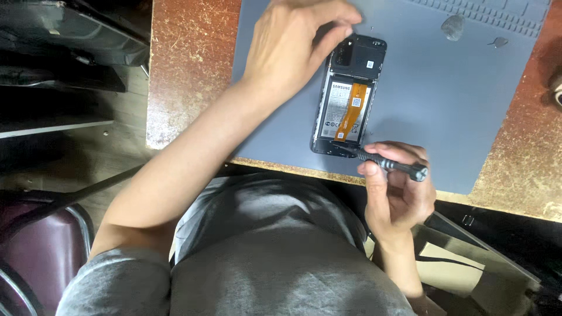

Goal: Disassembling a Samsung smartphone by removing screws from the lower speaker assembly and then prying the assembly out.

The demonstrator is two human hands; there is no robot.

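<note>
An opened phone [346,96] lies back-up on a grey mat [445,99] that covers most of a worn brown table [187,70]. Its rear cover is off, so the shell acts as a shallow tray: inside it sit a pale battery and an orange flex cable [353,111] running lengthwise over the battery, with the dark camera block at the far end.

The left hand [293,44] reaches in from above the phone's far end; its fingers [335,36] curl down onto the top edge of the phone, pressing or steadying it. They are bent closed against the shell, holding nothing else that can be seen.

The right hand [395,184] sits at the near edge of the table, fingers wrapped firmly round a grey screwdriver [389,164]. The tool lies nearly level, its tip touching the phone's near bottom edge, its knurled end pointing right.

On the mat's far right lie a small grey pebble-like lump [452,27] and a smaller fleck [499,41], well apart from the phone. A ribbed strip [497,14] runs along the mat's far edge.
</note>
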